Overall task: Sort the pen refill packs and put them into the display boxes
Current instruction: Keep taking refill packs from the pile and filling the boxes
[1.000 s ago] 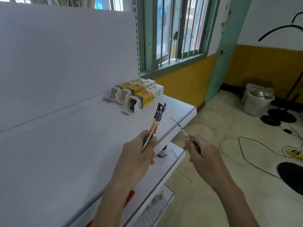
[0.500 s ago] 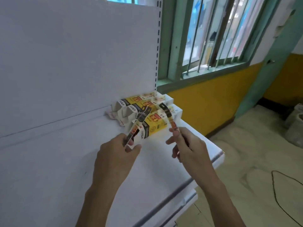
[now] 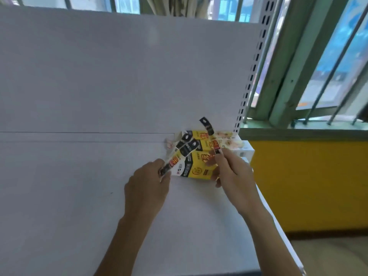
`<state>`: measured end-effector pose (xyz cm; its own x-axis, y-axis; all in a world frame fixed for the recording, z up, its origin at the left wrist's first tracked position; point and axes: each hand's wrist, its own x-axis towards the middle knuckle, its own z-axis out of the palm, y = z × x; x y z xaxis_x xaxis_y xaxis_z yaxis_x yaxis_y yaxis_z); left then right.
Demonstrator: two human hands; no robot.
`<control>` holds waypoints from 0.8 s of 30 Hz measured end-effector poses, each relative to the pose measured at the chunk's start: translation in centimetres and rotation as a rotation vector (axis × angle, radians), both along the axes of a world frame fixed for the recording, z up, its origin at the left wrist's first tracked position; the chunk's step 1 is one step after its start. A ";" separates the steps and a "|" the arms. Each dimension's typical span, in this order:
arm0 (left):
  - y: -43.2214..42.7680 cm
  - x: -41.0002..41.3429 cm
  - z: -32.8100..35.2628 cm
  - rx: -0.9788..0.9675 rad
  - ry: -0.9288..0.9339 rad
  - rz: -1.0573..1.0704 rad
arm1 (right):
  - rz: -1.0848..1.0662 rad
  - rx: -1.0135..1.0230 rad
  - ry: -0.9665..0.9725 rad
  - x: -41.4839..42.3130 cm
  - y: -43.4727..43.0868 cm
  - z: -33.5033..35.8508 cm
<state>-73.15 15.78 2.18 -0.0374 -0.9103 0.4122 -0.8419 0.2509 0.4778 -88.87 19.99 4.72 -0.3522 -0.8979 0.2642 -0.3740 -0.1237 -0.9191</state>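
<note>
L hand [image 3: 147,182] pinches 2 refill packs [image 3: 186,149]; R hand [image 3: 233,172] pinches 1 pack [image 3: 208,128], by yellow display boxes [image 3: 201,169].

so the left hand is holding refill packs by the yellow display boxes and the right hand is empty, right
Not quite. In the head view the right hand is not empty: it pinches a refill pack of its own. The left hand does hold refill packs by the yellow display boxes.

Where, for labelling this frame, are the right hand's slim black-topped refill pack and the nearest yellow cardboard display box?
Slim black-topped refill pack [image 3: 208,127]: head view, on its black hanging tab.
Nearest yellow cardboard display box [image 3: 200,169]: head view, on its yellow side panel.
</note>
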 end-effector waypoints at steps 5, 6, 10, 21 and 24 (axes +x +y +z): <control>1.8 -0.6 3.1 -0.714 0.325 -0.049 | 0.001 -0.173 0.058 -1.7 -0.3 3.1; 2.0 -1.0 3.5 -0.791 0.341 -0.113 | -0.008 -0.230 0.069 -1.9 -0.2 3.9; 2.2 -2.5 3.7 -0.847 0.394 -0.263 | 0.015 -0.416 0.011 -2.3 1.0 6.6; 3.7 -2.8 4.1 -0.720 0.634 -0.404 | 0.065 -0.798 -0.154 0.1 1.2 8.0; 4.1 -2.9 4.0 -0.722 0.624 -0.384 | 0.023 -0.689 0.236 0.9 0.1 7.1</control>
